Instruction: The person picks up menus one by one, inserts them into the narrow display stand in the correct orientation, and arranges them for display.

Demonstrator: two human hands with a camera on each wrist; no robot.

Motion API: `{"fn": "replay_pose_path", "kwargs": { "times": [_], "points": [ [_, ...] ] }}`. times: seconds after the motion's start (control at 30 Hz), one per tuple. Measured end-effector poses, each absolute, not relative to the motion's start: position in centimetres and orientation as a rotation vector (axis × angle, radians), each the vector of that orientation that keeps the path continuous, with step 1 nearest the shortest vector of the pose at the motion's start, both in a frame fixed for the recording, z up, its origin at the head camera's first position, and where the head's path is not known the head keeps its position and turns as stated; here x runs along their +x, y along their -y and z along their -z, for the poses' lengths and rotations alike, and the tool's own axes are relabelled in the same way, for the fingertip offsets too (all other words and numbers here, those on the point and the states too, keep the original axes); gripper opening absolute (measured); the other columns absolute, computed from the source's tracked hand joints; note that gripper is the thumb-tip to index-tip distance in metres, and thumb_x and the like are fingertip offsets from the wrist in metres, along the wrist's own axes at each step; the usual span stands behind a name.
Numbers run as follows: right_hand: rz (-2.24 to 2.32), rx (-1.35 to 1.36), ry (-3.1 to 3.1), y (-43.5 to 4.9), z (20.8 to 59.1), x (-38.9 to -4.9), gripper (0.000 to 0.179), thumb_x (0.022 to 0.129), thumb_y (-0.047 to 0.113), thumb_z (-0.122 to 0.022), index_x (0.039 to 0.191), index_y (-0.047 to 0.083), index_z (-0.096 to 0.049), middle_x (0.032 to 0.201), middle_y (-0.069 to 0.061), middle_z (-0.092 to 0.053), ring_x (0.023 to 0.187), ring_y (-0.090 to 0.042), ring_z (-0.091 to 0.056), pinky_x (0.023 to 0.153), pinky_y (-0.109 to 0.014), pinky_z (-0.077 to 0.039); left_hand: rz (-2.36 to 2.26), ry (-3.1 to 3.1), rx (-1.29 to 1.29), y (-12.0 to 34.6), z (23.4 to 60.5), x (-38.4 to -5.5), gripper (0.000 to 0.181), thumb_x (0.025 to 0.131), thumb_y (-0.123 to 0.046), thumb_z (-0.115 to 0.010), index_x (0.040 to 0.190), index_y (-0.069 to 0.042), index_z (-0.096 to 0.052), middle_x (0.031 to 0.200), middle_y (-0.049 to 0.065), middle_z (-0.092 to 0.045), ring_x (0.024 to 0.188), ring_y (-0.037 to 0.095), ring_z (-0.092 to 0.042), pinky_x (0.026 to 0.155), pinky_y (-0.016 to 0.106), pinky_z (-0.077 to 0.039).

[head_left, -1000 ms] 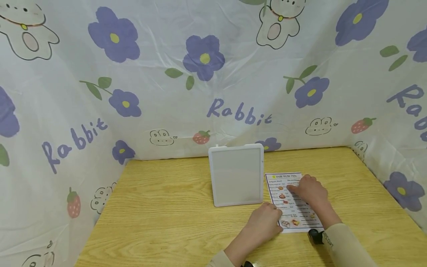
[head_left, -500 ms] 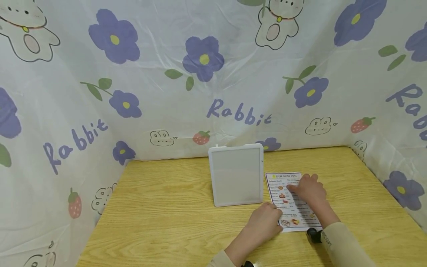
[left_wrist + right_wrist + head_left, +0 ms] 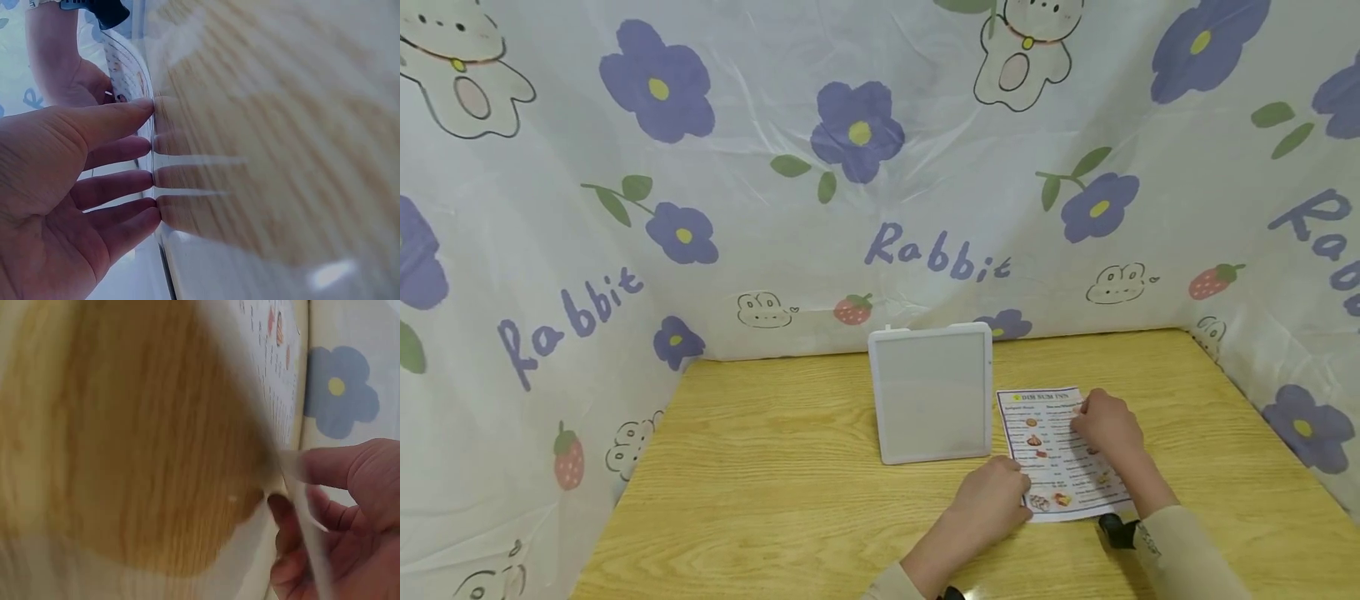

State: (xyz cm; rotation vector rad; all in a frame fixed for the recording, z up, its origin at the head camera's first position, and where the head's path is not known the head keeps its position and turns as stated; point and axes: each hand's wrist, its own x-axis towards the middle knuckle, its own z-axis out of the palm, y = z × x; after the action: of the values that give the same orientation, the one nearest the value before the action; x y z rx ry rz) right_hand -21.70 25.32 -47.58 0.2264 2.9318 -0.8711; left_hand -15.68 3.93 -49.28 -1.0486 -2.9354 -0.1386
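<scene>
A printed menu headed "DIM SUM INN" [image 3: 1052,458] lies on the wooden table at the right. My right hand [image 3: 1108,425] pinches its right edge between thumb and fingers. The right wrist view shows that edge of the menu [image 3: 270,362] raised above the wood, the thumb on one side and curled fingers on the other. My left hand [image 3: 988,500] rests at the menu's lower left edge. In the left wrist view its fingers [image 3: 119,186] reach out nearly straight, with the tips down on the glossy tabletop and the menu [image 3: 128,70] bowing up beyond the thumb.
A white-framed board with a blank grey face [image 3: 934,396] stands upright just left of the menu. Cloth printed with purple flowers and rabbits [image 3: 775,250] walls in the back and sides of the table [image 3: 760,467]. A black wrist mount [image 3: 1117,531] sits at the right sleeve.
My right hand has gone from lying over the menu's upper right part to gripping its right edge, shifting slightly right. The menu's right side has lifted. My left hand stays nearly in place.
</scene>
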Motion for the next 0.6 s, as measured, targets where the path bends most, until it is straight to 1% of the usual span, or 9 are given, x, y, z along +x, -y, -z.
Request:
{"fn": "replay_pose_path", "kwargs": {
  "times": [0.03, 0.1, 0.17, 0.23, 0.3, 0.33, 0.4, 0.53, 0.6],
  "points": [
    [0.898, 0.224, -2.926, -25.4, 47.6, -21.7, 0.017, 0.093, 0.005, -0.058, 0.101, -0.009, -0.052, 0.081, -0.019, -0.058, 0.059, -0.026, -0.056, 0.052, -0.037, -0.045, 0.136, 2.933, -1.053, -3.9, 49.3, -15.7, 0.019, 0.084, -0.038, -0.086, 0.091, -0.021, -0.080, 0.086, -0.012, -0.064, 0.084, 0.002, -0.057, 0.071, 0.016, -0.048],
    [0.958, 0.231, -2.912, -25.6, 47.8, -21.7, 0.020, 0.094, 0.003, -0.056, 0.108, -0.010, -0.050, 0.085, -0.022, -0.059, 0.056, -0.024, -0.057, 0.051, -0.036, -0.047, 0.136, 2.929, -1.057, -3.8, 49.4, -15.7, 0.018, 0.084, -0.038, -0.085, 0.090, -0.021, -0.080, 0.086, -0.012, -0.064, 0.083, 0.001, -0.057, 0.069, 0.017, -0.048],
    [1.039, 0.251, -2.881, -25.8, 47.9, -21.8, 0.031, 0.095, 0.002, -0.056, 0.120, -0.014, -0.045, 0.096, -0.030, -0.059, 0.056, -0.024, -0.059, 0.050, -0.036, -0.050, 0.129, 2.924, -1.065, -3.7, 49.5, -15.8, 0.019, 0.085, -0.038, -0.085, 0.090, -0.021, -0.079, 0.085, -0.012, -0.064, 0.082, 0.002, -0.057, 0.068, 0.017, -0.048],
    [1.103, 0.267, -2.850, -26.0, 47.9, -21.9, 0.045, 0.095, 0.002, -0.057, 0.132, -0.018, -0.038, 0.108, -0.038, -0.057, 0.059, -0.026, -0.062, 0.051, -0.035, -0.052, 0.124, 2.922, -1.067, -3.6, 49.5, -15.8, 0.019, 0.085, -0.038, -0.085, 0.090, -0.021, -0.079, 0.085, -0.012, -0.064, 0.081, 0.002, -0.058, 0.067, 0.017, -0.048],
    [1.136, 0.265, -2.827, -26.2, 47.7, -22.0, 0.055, 0.096, 0.002, -0.057, 0.139, -0.022, -0.033, 0.117, -0.043, -0.052, 0.067, -0.028, -0.063, 0.053, -0.034, -0.053, 0.121, 2.924, -1.063, -3.6, 49.5, -15.8, 0.019, 0.086, -0.039, -0.084, 0.090, -0.021, -0.078, 0.085, -0.012, -0.064, 0.080, 0.002, -0.058, 0.065, 0.018, -0.048],
    [1.155, 0.255, -2.809, -26.3, 47.6, -22.0, 0.056, 0.096, 0.002, -0.057, 0.140, -0.023, -0.032, 0.118, -0.043, -0.052, 0.068, -0.028, -0.063, 0.053, -0.035, -0.054, 0.121, 2.926, -1.059, -3.6, 49.5, -15.8, 0.019, 0.086, -0.039, -0.084, 0.089, -0.021, -0.078, 0.085, -0.011, -0.064, 0.079, 0.002, -0.058, 0.064, 0.018, -0.047],
    [1.182, 0.235, -2.777, -26.5, 47.4, -22.0, 0.052, 0.097, 0.003, -0.056, 0.138, -0.024, -0.037, 0.111, -0.040, -0.057, 0.068, -0.027, -0.063, 0.054, -0.034, -0.054, 0.133, 2.931, -1.044, -3.5, 49.4, -15.7, 0.019, 0.085, -0.039, -0.084, 0.088, -0.021, -0.077, 0.083, -0.011, -0.064, 0.076, 0.003, -0.057, 0.061, 0.019, -0.046],
    [1.247, 0.209, -2.733, -26.7, 47.1, -21.8, 0.038, 0.099, 0.005, -0.055, 0.125, -0.022, -0.051, 0.093, -0.026, -0.063, 0.060, -0.023, -0.061, 0.055, -0.035, -0.053, 0.187, 2.945, -1.015, -3.3, 49.2, -15.6, 0.020, 0.085, -0.038, -0.085, 0.081, -0.021, -0.073, 0.077, -0.011, -0.060, 0.069, 0.003, -0.052, 0.056, 0.020, -0.042],
    [1.251, 0.220, -2.741, -26.8, 47.0, -21.7, 0.035, 0.100, 0.007, -0.055, 0.122, -0.020, -0.054, 0.091, -0.023, -0.064, 0.064, -0.022, -0.060, 0.057, -0.034, -0.051, 0.209, 2.945, -1.010, -3.2, 49.0, -15.5, 0.021, 0.085, -0.038, -0.084, 0.079, -0.022, -0.072, 0.075, -0.012, -0.057, 0.066, 0.003, -0.050, 0.054, 0.020, -0.040]
  ]
}}
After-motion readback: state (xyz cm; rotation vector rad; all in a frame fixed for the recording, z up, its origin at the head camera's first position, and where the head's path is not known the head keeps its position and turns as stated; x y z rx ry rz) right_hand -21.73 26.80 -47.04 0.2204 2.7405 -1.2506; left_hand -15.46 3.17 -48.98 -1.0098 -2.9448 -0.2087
